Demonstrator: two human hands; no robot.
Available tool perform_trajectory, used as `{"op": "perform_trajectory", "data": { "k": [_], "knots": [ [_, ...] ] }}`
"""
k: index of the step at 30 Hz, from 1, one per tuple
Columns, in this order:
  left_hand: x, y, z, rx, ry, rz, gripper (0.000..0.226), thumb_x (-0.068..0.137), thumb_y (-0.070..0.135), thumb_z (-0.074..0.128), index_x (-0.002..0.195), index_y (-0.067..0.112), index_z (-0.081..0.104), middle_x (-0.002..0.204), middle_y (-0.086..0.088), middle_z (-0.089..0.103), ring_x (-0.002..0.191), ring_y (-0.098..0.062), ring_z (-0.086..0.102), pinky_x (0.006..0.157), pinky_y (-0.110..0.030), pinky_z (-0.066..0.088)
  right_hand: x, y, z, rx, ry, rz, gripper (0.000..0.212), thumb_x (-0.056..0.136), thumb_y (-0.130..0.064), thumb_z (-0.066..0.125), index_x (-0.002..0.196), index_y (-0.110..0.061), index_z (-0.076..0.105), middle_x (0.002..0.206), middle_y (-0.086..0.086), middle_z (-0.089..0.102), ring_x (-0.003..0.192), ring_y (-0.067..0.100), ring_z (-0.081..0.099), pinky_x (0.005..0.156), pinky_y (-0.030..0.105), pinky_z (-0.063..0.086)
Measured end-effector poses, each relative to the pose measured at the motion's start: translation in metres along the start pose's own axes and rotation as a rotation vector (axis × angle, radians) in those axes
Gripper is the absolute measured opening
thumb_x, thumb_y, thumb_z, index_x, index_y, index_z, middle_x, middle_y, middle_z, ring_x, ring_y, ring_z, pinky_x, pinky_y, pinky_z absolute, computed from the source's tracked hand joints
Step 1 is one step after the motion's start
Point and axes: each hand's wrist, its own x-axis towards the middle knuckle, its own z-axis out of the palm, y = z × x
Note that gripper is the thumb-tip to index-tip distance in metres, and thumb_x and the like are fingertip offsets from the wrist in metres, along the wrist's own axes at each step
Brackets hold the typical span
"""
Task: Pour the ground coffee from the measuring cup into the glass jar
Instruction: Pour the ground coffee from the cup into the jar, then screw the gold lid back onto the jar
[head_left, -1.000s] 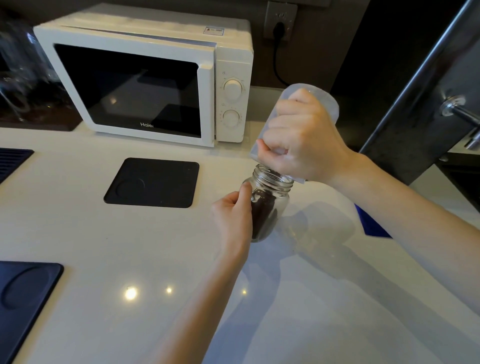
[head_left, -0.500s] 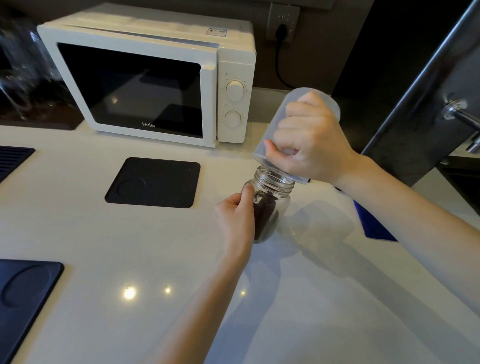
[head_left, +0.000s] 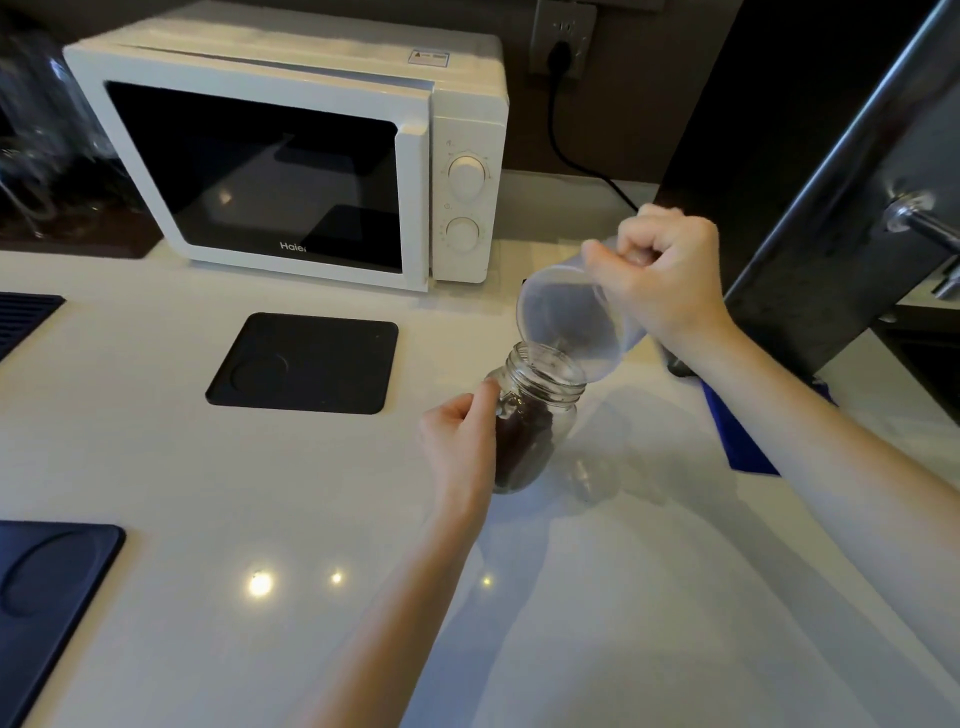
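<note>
A small glass jar stands on the white counter, with dark ground coffee filling its lower part. My left hand grips the jar's left side. My right hand holds a translucent plastic measuring cup tipped on its side, its open mouth facing me just above and right of the jar's rim. The cup's inside looks empty.
A white microwave stands at the back, its cord plugged into a wall socket. A black square mat lies left of the jar, another dark mat at front left. A blue cloth lies right of the jar.
The measuring cup has swung back from fully upended over the jar to a sideways tilt, its mouth now facing me. My right hand moved up and right. The left hand kept its grip.
</note>
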Motion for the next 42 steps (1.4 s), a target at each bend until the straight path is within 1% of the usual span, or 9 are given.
{"op": "perform_trajectory", "data": {
  "k": [5, 8, 10, 15, 17, 26, 30, 36, 42],
  "knots": [
    [0.003, -0.004, -0.01, -0.08, 0.061, -0.109, 0.032, 0.062, 0.036, 0.052, 0.043, 0.024, 0.029, 0.045, 0.009, 0.023, 0.052, -0.013, 0.022, 0.049, -0.031, 0.017, -0.013, 0.013, -0.004, 0.281, 0.112, 0.383, 0.036, 0.081, 0.0, 0.064, 0.052, 0.011, 0.047, 0.052, 0.032, 0.045, 0.049, 0.038, 0.04, 0.051, 0.031, 0.039],
    [0.001, -0.006, -0.019, -0.18, 0.109, -0.184, 0.029, 0.076, 0.025, 0.056, 0.055, 0.019, 0.037, 0.047, 0.011, 0.035, 0.039, -0.003, 0.029, 0.045, -0.027, 0.026, -0.024, 0.026, -0.006, 0.466, 0.208, 0.669, 0.029, 0.082, -0.004, 0.063, 0.055, -0.008, 0.053, 0.059, 0.011, 0.05, 0.056, 0.016, 0.051, 0.055, 0.023, 0.048],
    [0.004, -0.008, -0.026, -0.25, 0.154, -0.251, 0.023, 0.082, 0.017, 0.055, 0.065, 0.013, 0.04, 0.066, 0.004, 0.039, 0.047, -0.001, 0.04, 0.045, -0.018, 0.034, -0.031, 0.037, -0.007, 0.517, 0.241, 0.856, 0.02, 0.086, -0.006, 0.06, 0.067, -0.014, 0.06, 0.069, 0.002, 0.056, 0.067, 0.014, 0.056, 0.06, 0.022, 0.051],
    [0.007, -0.013, -0.044, -0.315, 0.14, -0.295, 0.03, 0.05, 0.033, 0.06, 0.061, 0.019, 0.036, 0.071, 0.0, 0.029, 0.054, -0.01, 0.033, 0.047, -0.02, 0.03, -0.064, 0.058, -0.002, 0.572, 0.293, 1.102, 0.007, 0.087, -0.01, 0.062, 0.082, -0.015, 0.064, 0.075, -0.001, 0.058, 0.072, 0.011, 0.058, 0.07, 0.025, 0.051],
    [0.002, -0.016, -0.046, -0.279, 0.151, -0.308, 0.024, 0.06, 0.027, 0.059, 0.06, 0.021, 0.036, 0.073, 0.001, 0.03, 0.053, -0.009, 0.037, 0.049, -0.02, 0.031, -0.078, 0.059, 0.004, 0.581, 0.337, 1.183, 0.003, 0.081, -0.017, 0.067, 0.079, -0.019, 0.068, 0.073, -0.002, 0.06, 0.074, 0.013, 0.059, 0.066, 0.027, 0.05],
    [0.002, -0.022, -0.046, -0.2, 0.202, -0.307, 0.028, 0.081, 0.009, 0.053, 0.063, 0.019, 0.035, 0.069, 0.0, 0.029, 0.038, 0.0, 0.038, 0.039, -0.012, 0.032, -0.11, 0.057, 0.02, 0.581, 0.368, 1.334, 0.017, 0.076, -0.019, 0.069, 0.062, -0.023, 0.06, 0.069, -0.003, 0.055, 0.071, 0.015, 0.054, 0.059, 0.028, 0.044],
    [0.002, -0.025, -0.046, -0.174, 0.219, -0.352, 0.024, 0.081, 0.012, 0.054, 0.067, 0.019, 0.035, 0.071, 0.002, 0.031, 0.051, -0.008, 0.036, 0.042, -0.015, 0.032, -0.113, 0.056, 0.021, 0.578, 0.365, 1.352, 0.016, 0.079, -0.023, 0.068, 0.064, -0.023, 0.061, 0.072, -0.002, 0.057, 0.074, 0.016, 0.056, 0.059, 0.027, 0.045],
    [-0.003, -0.027, -0.044, -0.15, 0.214, -0.364, 0.024, 0.082, 0.012, 0.054, 0.068, 0.017, 0.035, 0.07, 0.003, 0.032, 0.049, -0.008, 0.036, 0.039, -0.016, 0.029, -0.113, 0.057, 0.024, 0.536, 0.365, 1.285, 0.018, 0.08, -0.033, 0.066, 0.064, -0.027, 0.062, 0.069, -0.006, 0.06, 0.071, 0.011, 0.057, 0.057, 0.024, 0.041],
    [-0.004, -0.026, -0.041, -0.138, 0.21, -0.309, 0.024, 0.083, 0.01, 0.054, 0.068, 0.017, 0.035, 0.072, 0.0, 0.034, 0.052, -0.011, 0.037, 0.04, -0.014, 0.031, -0.119, 0.064, 0.025, 0.439, 0.302, 1.195, 0.027, 0.078, -0.036, 0.061, 0.052, -0.028, 0.062, 0.046, -0.019, 0.061, 0.046, -0.006, 0.055, 0.042, 0.011, 0.043]
  ]
}}
